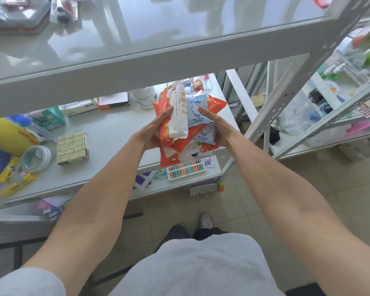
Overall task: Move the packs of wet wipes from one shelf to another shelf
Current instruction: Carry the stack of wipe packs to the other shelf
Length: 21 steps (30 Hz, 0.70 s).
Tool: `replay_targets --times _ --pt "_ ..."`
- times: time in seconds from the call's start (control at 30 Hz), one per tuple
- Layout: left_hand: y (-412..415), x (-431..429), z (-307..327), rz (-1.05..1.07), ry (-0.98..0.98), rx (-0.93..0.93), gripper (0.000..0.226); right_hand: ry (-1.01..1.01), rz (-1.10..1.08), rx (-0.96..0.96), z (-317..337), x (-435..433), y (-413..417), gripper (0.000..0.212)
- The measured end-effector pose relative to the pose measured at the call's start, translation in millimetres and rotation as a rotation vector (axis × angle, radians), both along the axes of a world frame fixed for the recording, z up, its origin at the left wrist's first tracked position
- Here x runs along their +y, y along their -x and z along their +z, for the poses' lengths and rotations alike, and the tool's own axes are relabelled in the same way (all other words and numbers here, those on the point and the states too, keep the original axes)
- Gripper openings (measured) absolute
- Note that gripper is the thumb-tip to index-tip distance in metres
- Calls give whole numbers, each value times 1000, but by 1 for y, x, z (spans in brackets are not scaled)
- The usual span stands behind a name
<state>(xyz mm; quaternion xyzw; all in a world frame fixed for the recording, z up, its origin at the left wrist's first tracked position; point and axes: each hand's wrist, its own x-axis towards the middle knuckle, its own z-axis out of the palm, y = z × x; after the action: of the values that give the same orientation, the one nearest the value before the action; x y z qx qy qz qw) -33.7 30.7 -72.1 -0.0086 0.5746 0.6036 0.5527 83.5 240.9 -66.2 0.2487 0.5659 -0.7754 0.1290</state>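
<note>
Wipe packs (198,116) betw L hand (153,133) & R hand (219,130), undersides hidden

Wet wipes, held between your left hand (151,134) and right hand (219,130): blue packs (198,113), two; white pack (177,118), one; orange packs (172,144), at least three, overlapped beyond a sure count. On your shelf (109,133): tape roll (36,155), one; abacus (186,170), one; cream box (72,147), one.
</note>
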Motion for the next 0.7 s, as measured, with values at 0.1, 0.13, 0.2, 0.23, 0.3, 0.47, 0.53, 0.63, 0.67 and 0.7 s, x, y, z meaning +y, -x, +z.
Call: replay_targets --times 0.1,0.13,0.2,0.23,0.3,0.47,0.53,0.63,0.67,0.7 --pt "0 -1 4 -72 2 26 88 -2 -26 4 8 -5 -9 43" --pt "0 -1 5 -91 0 24 92 4 -42 5 10 -7 -13 41" --pt "-1 0 7 -124 12 20 94 15 -86 4 11 -11 -22 41" --pt "-2 1 7 -144 16 21 97 19 -107 6 11 -13 -27 44" --pt "-3 2 5 -208 10 18 104 16 -150 4 8 -18 -37 52" --pt "-20 9 9 -328 5 37 101 -1 -299 -28 11 -34 -74 55" --pt "-32 14 13 -376 -3 40 91 4 -370 -14 12 -39 -97 48" --pt "-52 27 13 -449 -8 6 62 42 -492 26 10 -47 -137 45" --pt "-61 32 13 -476 -3 -6 56 45 -538 32 10 -50 -151 44" --pt "-72 38 15 -511 -6 -23 51 43 -578 44 11 -51 -166 43"
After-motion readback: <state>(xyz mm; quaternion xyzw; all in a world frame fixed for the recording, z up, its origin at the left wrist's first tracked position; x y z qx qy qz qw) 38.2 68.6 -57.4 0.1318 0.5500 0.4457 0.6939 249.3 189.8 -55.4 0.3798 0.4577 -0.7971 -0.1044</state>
